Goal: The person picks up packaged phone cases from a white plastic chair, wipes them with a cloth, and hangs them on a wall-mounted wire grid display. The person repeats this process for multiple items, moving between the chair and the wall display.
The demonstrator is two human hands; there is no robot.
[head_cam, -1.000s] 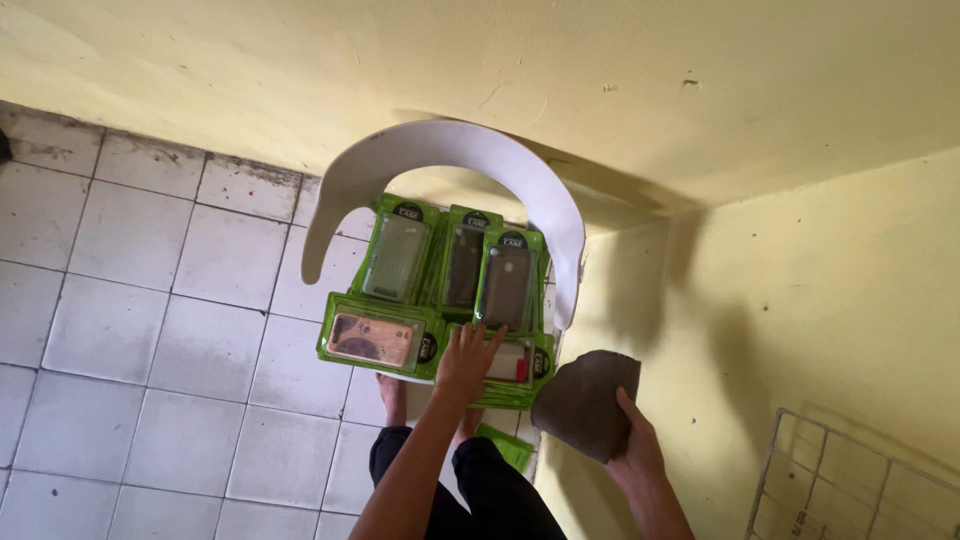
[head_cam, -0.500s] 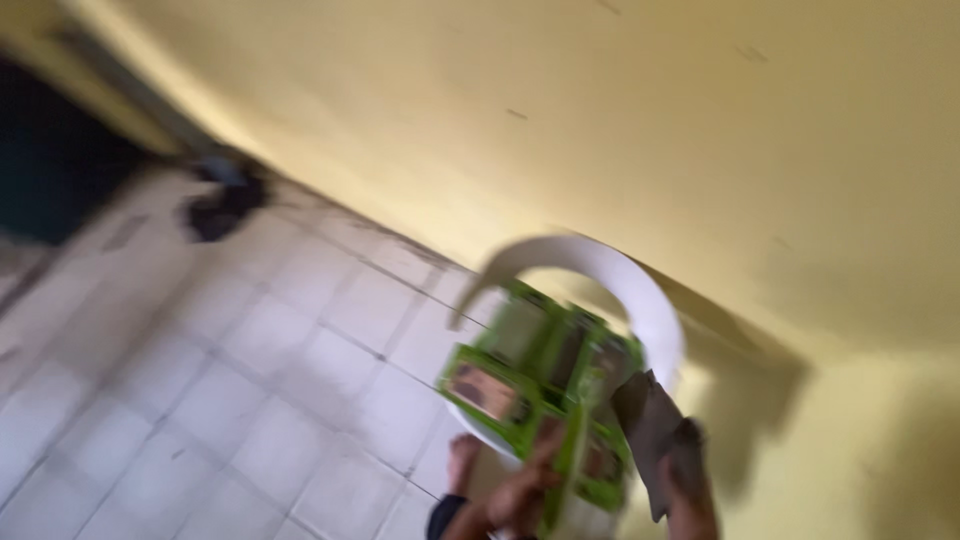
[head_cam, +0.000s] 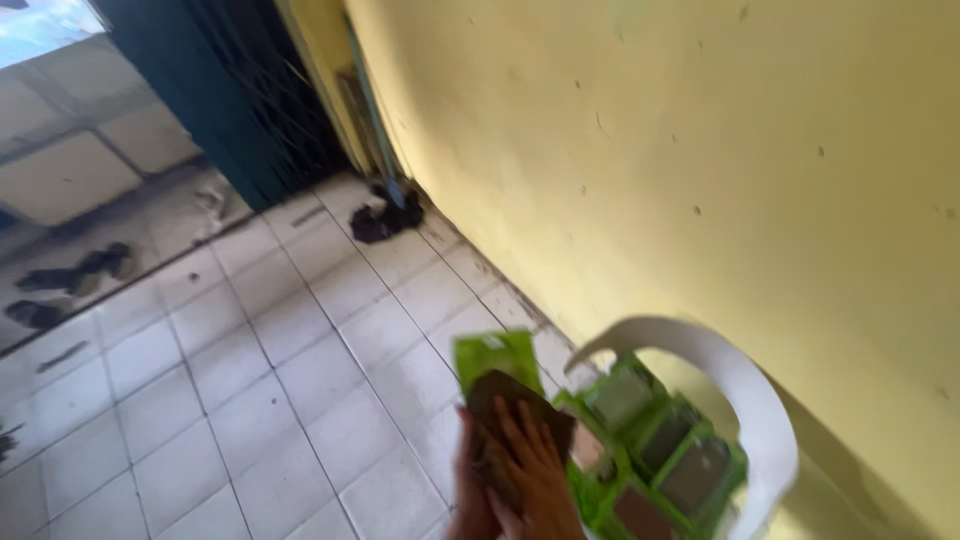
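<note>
At the bottom of the view my left hand (head_cam: 470, 495) holds a green flat package (head_cam: 497, 360) upright from below. My right hand (head_cam: 535, 470) lies over a dark brown flat piece (head_cam: 505, 395) and presses it against the front of that package. To the right stands a white plastic chair (head_cam: 740, 385) with a curved back. Several more green packages (head_cam: 650, 440) with clear windows lie on its seat. The picture is blurred by motion, so the finger grip is unclear.
A yellow wall (head_cam: 680, 150) runs along the right. The floor is of pale tiles (head_cam: 260, 380). A dark doorway (head_cam: 210, 90) is at the top left, with a dark bundle (head_cam: 385, 220) at the wall's foot. Dark sandals (head_cam: 70, 275) lie far left.
The view has swung from looking down on the chair to looking along the wall. My left hand has lifted one green package off the seat, and my right hand has brought the dark piece onto it.
</note>
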